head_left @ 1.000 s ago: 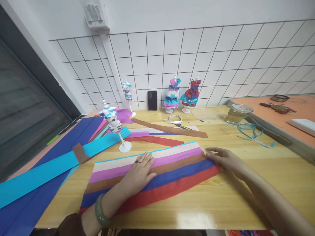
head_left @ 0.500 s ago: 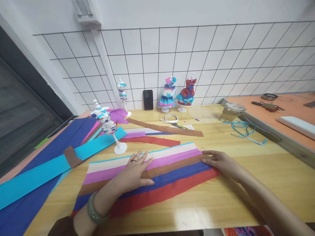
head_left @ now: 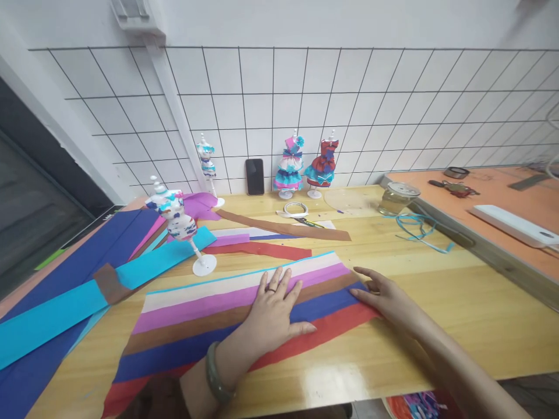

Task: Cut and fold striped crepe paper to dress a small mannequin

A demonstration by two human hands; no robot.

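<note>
Overlapping sheets of crepe paper [head_left: 187,327] lie on the wooden table, fanned into stripes of turquoise, white, purple, brown, blue and red. My left hand [head_left: 277,311] rests flat across their middle, fingers spread. At their right end is my right hand [head_left: 384,294], its thumb by the blue and red edges and its fingers apart. Behind the sheets, to the left, stands a small dress form [head_left: 177,215] wrapped in white paper with coloured patches. Loose brown [head_left: 283,224] and red paper strips [head_left: 271,250] lie just beyond the sheets.
At left are a folded turquoise strip [head_left: 52,302] with a brown band and blue paper [head_left: 117,241]. Along the wall stand a phone [head_left: 255,176] and more dress forms [head_left: 289,166]. A tape roll [head_left: 296,209], lidded cup [head_left: 398,199] and blue cord [head_left: 414,230] sit farther back.
My left hand has slid to the right along the paper, with its fingers more spread. My right hand's fingers have parted at the right end. The view has shifted slightly.
</note>
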